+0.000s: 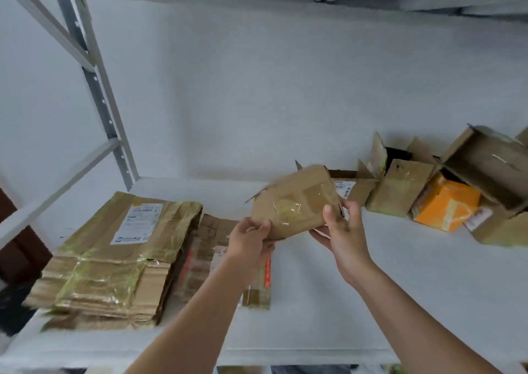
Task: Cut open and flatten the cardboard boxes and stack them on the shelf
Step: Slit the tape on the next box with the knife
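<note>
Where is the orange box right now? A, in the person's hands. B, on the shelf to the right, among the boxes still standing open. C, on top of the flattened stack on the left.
B: the orange box sits on the shelf at right among open boxes, while both hands hold a brown taped box.

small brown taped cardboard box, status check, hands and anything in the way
Left hand and right hand both grip the small brown taped cardboard box, held above the white shelf. Not flattened. Nothing blocking.
</note>
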Available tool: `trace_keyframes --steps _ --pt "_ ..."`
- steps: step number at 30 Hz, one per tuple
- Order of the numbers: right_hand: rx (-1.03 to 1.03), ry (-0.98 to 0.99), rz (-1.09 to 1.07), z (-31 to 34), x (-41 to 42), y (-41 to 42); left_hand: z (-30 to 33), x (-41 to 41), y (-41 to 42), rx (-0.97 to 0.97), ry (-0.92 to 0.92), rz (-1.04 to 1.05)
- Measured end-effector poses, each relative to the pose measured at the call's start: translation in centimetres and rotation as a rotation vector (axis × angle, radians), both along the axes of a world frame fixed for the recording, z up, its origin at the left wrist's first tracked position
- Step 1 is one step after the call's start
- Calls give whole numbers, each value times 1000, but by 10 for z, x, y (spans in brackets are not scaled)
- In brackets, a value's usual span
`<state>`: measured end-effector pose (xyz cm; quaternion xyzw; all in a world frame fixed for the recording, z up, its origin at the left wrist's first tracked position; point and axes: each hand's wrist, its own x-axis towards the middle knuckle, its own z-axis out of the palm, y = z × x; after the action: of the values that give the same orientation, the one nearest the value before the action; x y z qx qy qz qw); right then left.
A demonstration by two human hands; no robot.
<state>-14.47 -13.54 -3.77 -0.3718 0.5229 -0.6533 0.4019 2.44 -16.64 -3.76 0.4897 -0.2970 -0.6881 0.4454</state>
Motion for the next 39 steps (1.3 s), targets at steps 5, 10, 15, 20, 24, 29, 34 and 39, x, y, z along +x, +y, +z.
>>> trace_keyframes --steps 5,10,15,20,24,29,34,39 --pt "-21 167 -74 18 -48 86 6 -17 70 66 -227 -213" --pt "18 177 -118 20 -109 155 14 -70 129 118 -239 -351" --pt "64 448 -124 21 -202 228 16 -154 182 141 -317 -176" --pt "112 796 -36 18 -288 280 41 -258 219 -5 -279 -199" --pt "189 818 32 9 -325 300 54 -327 243 6 -189 -383" --pt "275 542 182 10 -359 311 40 -364 246 -124 -362 -299" --pt "225 477 190 12 -381 295 35 -382 235 -205 -402 -269" --pt "93 456 211 20 -395 250 30 -384 203 -325 -432 -194"
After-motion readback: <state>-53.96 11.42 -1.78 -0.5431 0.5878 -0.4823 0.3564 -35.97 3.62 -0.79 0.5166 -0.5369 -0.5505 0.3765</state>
